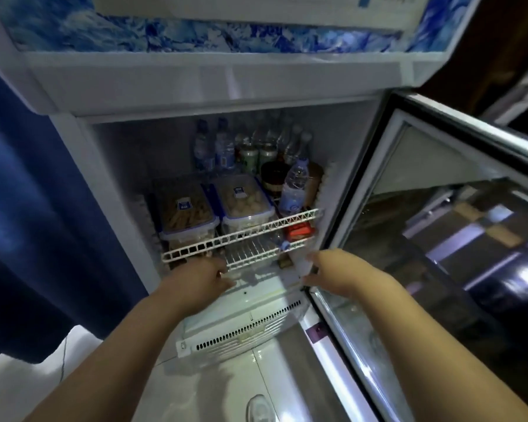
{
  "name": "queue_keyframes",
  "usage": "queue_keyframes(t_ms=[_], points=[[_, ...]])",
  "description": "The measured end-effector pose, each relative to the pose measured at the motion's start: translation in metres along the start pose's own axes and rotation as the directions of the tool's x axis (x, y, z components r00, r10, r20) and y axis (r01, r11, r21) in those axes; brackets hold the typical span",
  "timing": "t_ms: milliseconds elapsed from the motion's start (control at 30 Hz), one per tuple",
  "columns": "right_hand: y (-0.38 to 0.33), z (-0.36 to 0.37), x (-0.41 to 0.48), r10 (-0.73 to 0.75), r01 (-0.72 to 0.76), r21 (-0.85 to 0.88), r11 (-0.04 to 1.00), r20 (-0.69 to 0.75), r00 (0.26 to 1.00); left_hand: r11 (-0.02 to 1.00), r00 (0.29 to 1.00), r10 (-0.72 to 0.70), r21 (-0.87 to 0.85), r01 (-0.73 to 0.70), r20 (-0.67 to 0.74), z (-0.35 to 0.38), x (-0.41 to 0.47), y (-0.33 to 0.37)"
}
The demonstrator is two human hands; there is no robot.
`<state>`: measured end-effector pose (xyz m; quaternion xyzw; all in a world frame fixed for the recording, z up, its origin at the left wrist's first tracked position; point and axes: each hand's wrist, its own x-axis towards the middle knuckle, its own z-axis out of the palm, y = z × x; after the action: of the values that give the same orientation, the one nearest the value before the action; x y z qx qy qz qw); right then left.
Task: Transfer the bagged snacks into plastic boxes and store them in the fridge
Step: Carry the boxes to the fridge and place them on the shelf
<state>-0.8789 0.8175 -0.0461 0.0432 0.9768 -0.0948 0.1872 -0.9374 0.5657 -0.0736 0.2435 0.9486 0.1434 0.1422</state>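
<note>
Two plastic boxes (215,205) sit shelved (side by side) above both hands (200,277); untouched.

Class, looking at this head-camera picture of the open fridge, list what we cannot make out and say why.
- Head view: the left hand and right hand have blurred fingers, so their grip is unclear.
- Lower shelf: contents partly hidden by the upper shelf rail.
- Labels on the two plastic boxes: too small.
- Back-row bottles: blurred.
</note>
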Motion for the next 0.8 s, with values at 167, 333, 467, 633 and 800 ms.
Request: queue_keyframes(t_ms=[167,333,467,633,800], points=[[0.021,0.016,-0.084,0.133,-0.132,0.054,0.99,-0.016,0.991,0.988,0.988,0.149,0.023,-0.15,0.032,0.002,-0.023,0.041],[0.048,0.008,-0.165,0.252,-0.24,0.079,0.967,-0.217,0.943,0.948,0.948,0.319,-0.002,-0.319,0.006,-0.004,-0.037,0.103],[0.068,-0.012,-0.23,0.308,-0.305,0.086,0.948,-0.479,0.822,0.896,0.896,0.443,-0.021,-0.444,-0.027,-0.011,-0.045,0.159],[0.108,-0.033,-0.295,0.352,-0.458,0.089,0.885,-0.77,0.532,0.811,0.81,0.582,-0.018,-0.584,-0.069,-0.018,-0.056,0.225],[0.168,-0.041,-0.344,0.328,-0.531,0.145,0.835,-0.905,0.269,0.763,0.759,0.64,-0.02,-0.646,-0.117,-0.013,-0.061,0.28]])
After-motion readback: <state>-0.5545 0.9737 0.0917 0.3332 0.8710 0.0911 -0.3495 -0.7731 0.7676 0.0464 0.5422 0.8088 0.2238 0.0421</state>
